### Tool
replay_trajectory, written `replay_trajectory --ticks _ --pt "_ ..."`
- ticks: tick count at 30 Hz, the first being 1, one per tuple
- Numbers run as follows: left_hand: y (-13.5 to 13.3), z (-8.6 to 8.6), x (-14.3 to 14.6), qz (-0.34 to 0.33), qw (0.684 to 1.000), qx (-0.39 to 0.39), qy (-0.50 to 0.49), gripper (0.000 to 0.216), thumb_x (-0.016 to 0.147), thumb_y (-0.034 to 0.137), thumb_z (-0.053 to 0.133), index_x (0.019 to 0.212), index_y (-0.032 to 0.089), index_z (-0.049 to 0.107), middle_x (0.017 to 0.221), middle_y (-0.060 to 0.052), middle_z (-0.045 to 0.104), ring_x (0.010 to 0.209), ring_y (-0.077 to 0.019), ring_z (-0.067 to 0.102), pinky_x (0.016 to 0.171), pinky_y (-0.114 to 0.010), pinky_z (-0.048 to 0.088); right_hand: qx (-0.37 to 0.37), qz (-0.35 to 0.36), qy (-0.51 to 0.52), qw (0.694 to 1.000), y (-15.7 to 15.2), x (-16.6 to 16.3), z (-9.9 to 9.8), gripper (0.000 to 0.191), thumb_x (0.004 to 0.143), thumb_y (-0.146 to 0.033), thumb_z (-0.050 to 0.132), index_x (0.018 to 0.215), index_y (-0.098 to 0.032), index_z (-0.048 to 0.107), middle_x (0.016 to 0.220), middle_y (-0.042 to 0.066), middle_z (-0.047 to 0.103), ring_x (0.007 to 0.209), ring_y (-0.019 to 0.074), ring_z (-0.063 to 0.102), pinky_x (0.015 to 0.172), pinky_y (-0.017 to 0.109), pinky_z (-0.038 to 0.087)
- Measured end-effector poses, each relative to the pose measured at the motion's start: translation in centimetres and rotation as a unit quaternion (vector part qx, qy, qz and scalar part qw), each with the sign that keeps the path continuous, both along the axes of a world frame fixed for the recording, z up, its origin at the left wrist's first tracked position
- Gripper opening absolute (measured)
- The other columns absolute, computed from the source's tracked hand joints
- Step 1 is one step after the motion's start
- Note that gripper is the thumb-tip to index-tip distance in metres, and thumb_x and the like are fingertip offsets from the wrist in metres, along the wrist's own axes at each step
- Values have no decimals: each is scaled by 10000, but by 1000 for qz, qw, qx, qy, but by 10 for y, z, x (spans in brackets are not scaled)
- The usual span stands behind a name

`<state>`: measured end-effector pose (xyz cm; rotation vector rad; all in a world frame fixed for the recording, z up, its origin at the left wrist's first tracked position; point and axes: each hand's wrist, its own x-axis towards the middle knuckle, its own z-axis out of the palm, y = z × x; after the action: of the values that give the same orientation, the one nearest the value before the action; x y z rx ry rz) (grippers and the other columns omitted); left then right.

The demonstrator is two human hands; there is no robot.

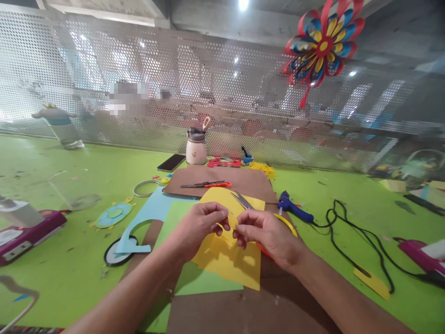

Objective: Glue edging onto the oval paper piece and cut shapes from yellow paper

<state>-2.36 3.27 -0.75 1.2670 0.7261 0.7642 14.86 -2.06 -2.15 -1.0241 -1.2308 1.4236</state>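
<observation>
My left hand (pixel 205 227) and my right hand (pixel 266 232) face each other in a pinch above yellow paper sheets (pixel 243 271). A small piece of yellow paper (pixel 230 229) shows between the fingertips, hard to tell from the sheets behind. Scissors (pixel 243 201) lie at my right hand, blades pointing up and left, with yellow and orange handles partly hidden by the palm; I cannot tell whether the hand also grips them. Beneath the yellow paper are a light green sheet (pixel 208 283) and brown board (pixel 215 313). Left of them is a cut blue sheet (pixel 144 220).
A utility knife (pixel 206 184) lies on a raised brown board (pixel 243 176). Right of it are a blue glue gun (pixel 295 208) and its black cord (pixel 371 241). Tape rolls (pixel 120 257), a phone (pixel 171 162), a bottle (pixel 196 148) and a power strip (pixel 31 234) stand around.
</observation>
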Motion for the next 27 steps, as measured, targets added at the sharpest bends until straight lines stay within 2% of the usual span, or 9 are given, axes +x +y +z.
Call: replay_trajectory --ticks 7,11,14,18,23,27 --pt "3 1 -1 26 998 31 48 154 782 285 596 733 141 622 675 -25 615 663 -143 565 569 -250 371 -11 -11 -20 1000 0 1 -1 85 762 -201 658 735 -144 602 677 10 656 572 113 588 598 272 440" --pt "2 2 -2 -27 994 70 84 233 782 372 597 792 145 650 728 -40 631 728 -174 586 578 -257 387 -17 2 -60 998 0 2 -1 115 766 -223 656 708 -146 592 646 5 638 557 117 589 597 280 452" --pt "3 0 -1 -62 983 104 138 236 745 375 637 722 140 645 654 -25 616 638 -152 544 550 -256 372 3 30 -80 996 1 6 0 107 784 -228 641 728 -146 603 649 5 629 573 122 587 600 285 465" --pt "5 -1 -1 -60 982 103 148 218 722 340 648 614 152 618 564 0 587 550 -123 486 524 -249 344 13 50 -91 994 3 12 1 90 787 -216 640 744 -144 609 632 9 633 573 126 578 585 282 462" --pt "5 0 -2 -47 990 77 111 184 729 321 651 649 157 672 632 -22 646 591 -131 520 562 -251 384 21 -8 -53 998 6 13 2 175 767 -297 699 756 -140 621 666 6 634 579 120 590 590 276 467" --pt "5 -2 -1 5 994 70 88 203 750 327 651 647 155 685 644 -27 642 593 -128 510 574 -252 389 22 -72 29 997 8 9 1 256 807 -392 669 783 -139 637 698 19 647 593 110 591 593 258 471"
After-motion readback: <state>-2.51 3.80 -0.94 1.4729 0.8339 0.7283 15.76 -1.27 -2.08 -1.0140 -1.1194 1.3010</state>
